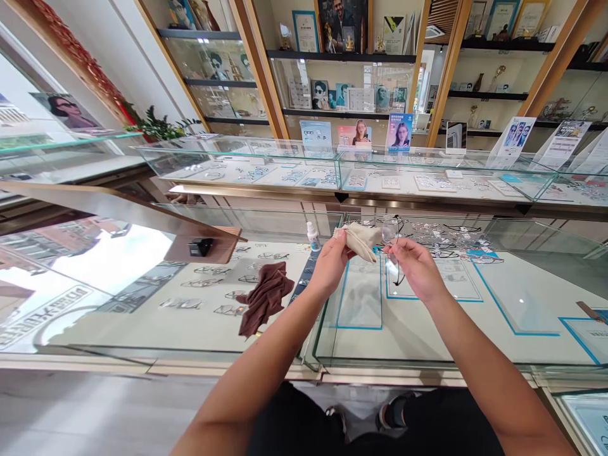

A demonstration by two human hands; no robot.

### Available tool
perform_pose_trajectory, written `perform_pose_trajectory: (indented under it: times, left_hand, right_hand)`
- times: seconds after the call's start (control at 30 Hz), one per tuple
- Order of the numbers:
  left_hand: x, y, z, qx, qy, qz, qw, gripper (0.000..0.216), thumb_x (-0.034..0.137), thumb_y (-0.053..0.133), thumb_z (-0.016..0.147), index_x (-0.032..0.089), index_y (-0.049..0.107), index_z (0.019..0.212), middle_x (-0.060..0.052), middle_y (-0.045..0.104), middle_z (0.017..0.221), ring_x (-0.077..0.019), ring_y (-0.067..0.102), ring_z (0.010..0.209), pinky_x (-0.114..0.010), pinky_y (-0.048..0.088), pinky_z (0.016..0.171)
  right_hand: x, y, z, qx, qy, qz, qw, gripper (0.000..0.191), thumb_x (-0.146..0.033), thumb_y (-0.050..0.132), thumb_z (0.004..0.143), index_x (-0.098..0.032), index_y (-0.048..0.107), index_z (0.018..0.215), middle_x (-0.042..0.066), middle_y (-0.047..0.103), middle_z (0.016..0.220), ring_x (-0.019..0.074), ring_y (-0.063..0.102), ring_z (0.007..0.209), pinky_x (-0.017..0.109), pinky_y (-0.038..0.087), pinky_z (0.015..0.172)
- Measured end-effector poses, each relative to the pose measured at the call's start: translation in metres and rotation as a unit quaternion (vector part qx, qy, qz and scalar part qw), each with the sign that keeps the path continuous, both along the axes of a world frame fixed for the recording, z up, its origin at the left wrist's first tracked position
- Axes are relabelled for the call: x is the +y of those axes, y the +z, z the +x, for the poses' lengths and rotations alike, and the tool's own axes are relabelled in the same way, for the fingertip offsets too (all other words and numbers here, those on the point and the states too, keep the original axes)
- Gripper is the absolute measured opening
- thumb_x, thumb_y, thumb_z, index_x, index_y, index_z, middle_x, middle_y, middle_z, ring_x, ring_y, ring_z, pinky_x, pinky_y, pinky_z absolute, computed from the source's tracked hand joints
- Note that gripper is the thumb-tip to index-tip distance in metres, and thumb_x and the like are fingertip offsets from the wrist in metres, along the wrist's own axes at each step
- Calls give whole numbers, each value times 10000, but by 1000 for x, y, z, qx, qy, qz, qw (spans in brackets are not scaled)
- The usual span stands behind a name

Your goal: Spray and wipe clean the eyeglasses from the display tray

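My left hand (331,261) is closed on a beige cleaning cloth (361,240), which bunches up toward the right. Just beside it, my right hand (420,266) pinches a pair of eyeglasses (390,232) with a thin dark frame, held on edge over the glass counter. One round lens shows above the fingers; the fingertips partly hide the rest of the frame. Cloth and glasses are close together, and whether they touch I cannot tell. Behind my left hand a small white spray bottle (312,237) stands on the counter.
A crumpled brown cloth (266,297) lies on the glass display counter (294,354) to the left. Several eyeglasses (209,271) sit in rows inside it. A tilted wooden-edged mirror (204,231) stands farther left. Another glass showcase (266,155) with upright cards runs behind.
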State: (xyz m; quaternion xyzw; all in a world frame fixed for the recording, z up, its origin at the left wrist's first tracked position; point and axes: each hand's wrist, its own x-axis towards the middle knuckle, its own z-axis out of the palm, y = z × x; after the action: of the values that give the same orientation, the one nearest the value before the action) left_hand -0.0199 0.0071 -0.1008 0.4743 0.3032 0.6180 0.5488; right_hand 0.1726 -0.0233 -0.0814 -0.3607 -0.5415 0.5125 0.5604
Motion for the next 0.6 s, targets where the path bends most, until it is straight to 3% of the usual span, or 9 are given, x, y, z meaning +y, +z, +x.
perform_pose_trajectory:
  times: [0.13,0.23,0.4,0.6]
  left_hand:
    - [-15,-4,10,93,26,115,989,595,733,573,930,181,752,1059,-116,770,1139,-275,679,1186,-402,512,1064]
    - [-30,-8,20,190,21,206,960,542,621,450,1037,193,740,1199,-127,747,1219,-275,641,1260,-422,432,1160]
    - [-36,-14,25,232,22,273,934,546,581,406,1056,210,691,1337,-148,717,1292,-295,636,1246,-450,440,1135]
    - [-36,-9,15,255,25,290,922,553,618,417,1035,222,779,1171,-122,756,1021,-293,673,1065,-439,481,1039]
  right_hand:
    - [-6,-4,-8,-169,-91,128,973,340,-528,717,883,-235,653,724,8,634,743,180,532,749,345,403,743]
    - [-12,-9,-20,-211,-109,184,954,313,-457,649,945,-241,598,725,13,606,755,193,545,774,355,407,759]
    - [-15,-15,-28,-216,-127,214,944,288,-390,607,973,-255,536,729,19,585,762,207,531,787,364,419,765]
    - [-12,-10,-19,-168,-159,198,952,330,-460,620,970,-248,537,730,5,546,754,184,483,737,338,404,716]
